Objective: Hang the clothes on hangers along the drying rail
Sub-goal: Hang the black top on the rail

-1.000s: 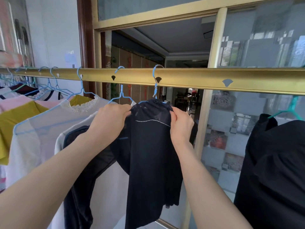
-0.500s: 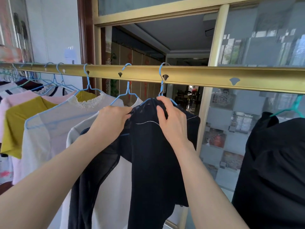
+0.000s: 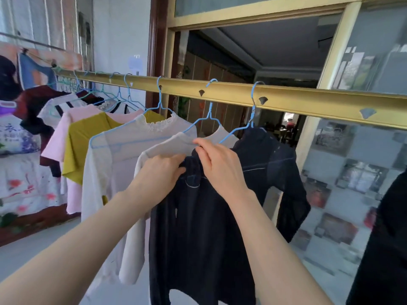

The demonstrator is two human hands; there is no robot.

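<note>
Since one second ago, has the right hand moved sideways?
Yes, leftward. The right hand was right of the rail notch above the dark top; now it is left of that notch, near the left hand.

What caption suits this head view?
Left hand and right hand pinch the dark top on its blue hanger under the gold rail.

Drying rail (image 3: 308, 102): 1. Hands: 2, left hand (image 3: 163, 172) and right hand (image 3: 220, 166). Blue hangers (image 3: 252, 113) near them: 3; farther ones uncountable. Tops on those three: 3, namely navy top (image 3: 209, 227), white top (image 3: 167, 148), lace-collared top (image 3: 114, 164).
</note>
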